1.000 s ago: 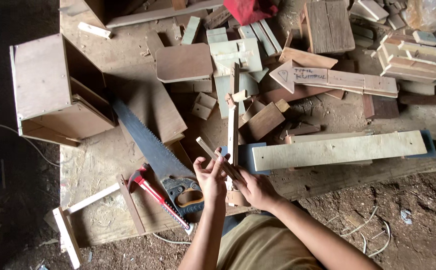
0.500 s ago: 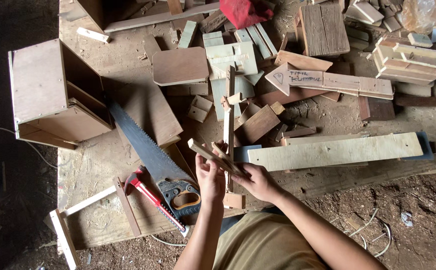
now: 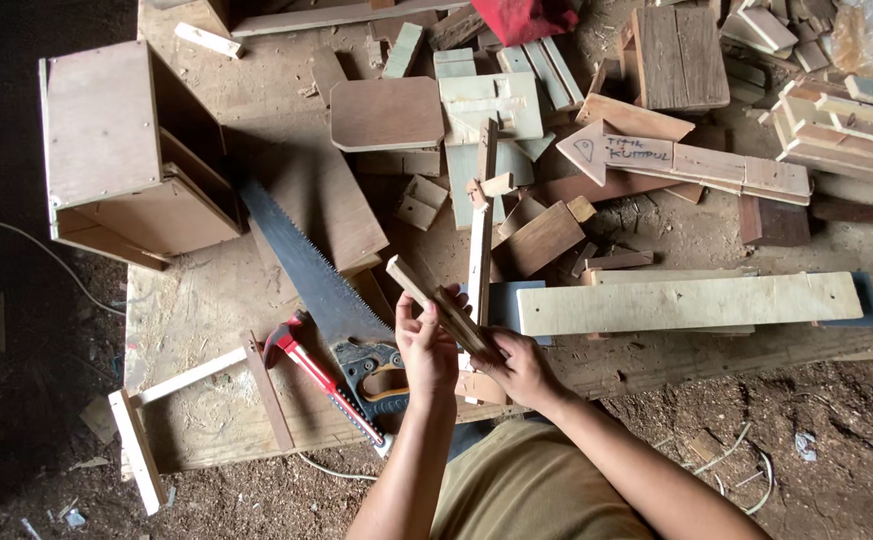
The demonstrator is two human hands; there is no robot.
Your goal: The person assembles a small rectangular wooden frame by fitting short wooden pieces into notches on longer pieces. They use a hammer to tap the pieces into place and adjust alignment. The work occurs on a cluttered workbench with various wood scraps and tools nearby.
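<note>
1. My left hand (image 3: 424, 345) has its grip clenched round a short wooden strip (image 3: 438, 303), thumb on top, near the strip's middle.
2. My right hand (image 3: 521, 365) grasps the lower end of the same strip, fingers wrapped beneath it.
3. The strip runs tilted, its free end pointing up and left, held just above the counter (image 3: 206, 300) at its near edge.
4. A long thin batten (image 3: 479, 250) lies upright behind the strip, passing under my hands.
5. A handsaw (image 3: 306, 270) lies just left of my left hand, with a red hammer (image 3: 311, 370) beside it.
6. A pale plank (image 3: 686, 303) lies to the right.
</note>
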